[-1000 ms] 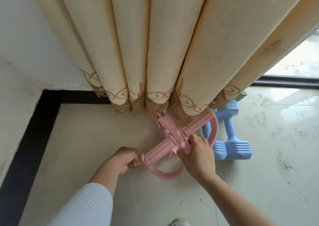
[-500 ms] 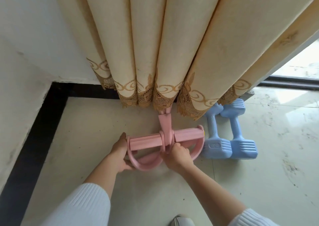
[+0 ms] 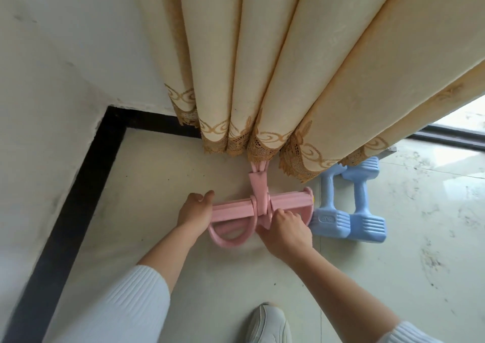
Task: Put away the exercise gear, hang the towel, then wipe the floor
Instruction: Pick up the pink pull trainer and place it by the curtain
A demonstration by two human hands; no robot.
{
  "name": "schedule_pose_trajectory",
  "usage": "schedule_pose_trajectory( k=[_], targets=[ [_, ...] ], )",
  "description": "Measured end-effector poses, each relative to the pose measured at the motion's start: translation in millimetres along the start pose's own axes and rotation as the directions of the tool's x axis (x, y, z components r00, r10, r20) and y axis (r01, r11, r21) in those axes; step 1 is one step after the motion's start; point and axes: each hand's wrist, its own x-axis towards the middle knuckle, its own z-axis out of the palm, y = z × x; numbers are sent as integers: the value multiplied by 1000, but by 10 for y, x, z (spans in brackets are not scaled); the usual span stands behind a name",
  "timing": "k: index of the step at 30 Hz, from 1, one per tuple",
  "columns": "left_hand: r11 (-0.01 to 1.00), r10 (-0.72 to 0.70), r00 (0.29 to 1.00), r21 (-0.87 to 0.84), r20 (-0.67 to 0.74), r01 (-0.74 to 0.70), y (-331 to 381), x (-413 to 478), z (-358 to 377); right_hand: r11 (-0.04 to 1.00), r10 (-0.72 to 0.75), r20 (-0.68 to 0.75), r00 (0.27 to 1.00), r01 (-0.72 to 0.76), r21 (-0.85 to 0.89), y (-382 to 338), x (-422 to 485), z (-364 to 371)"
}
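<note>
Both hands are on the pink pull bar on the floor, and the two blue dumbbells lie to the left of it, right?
Not quite. In the head view the two blue dumbbells lie to the right of the pink pull bar, not the left. The rest holds: the left hand and the right hand are both on the bar, which is on the floor.

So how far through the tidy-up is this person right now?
Done: two blue dumbbells lie by the curtain. In hand: left hand and right hand hold the pink pedal puller on the floor beside them. Left: no towel in view, and the smudged floor looks unwiped.
</note>
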Motion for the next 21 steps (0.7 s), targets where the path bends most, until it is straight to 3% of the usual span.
schedule_pose_trajectory(
  k=[7,15,21],
  targets=[
    [995,101,991,2,-85,-101,519,-1525,-874,964,-231,89,969,215,158,-501,-1011,-1323],
    [987,153,956,-6,-250,-160,978,-3879,-2150,895,-441,102,892,429,118,-1175,-2607,-3103],
    [994,102,908,7,-406,-109,851,-5461,-2549,821,-570,185,800,558,116,-1294,-3767,-3806]
  ],
)
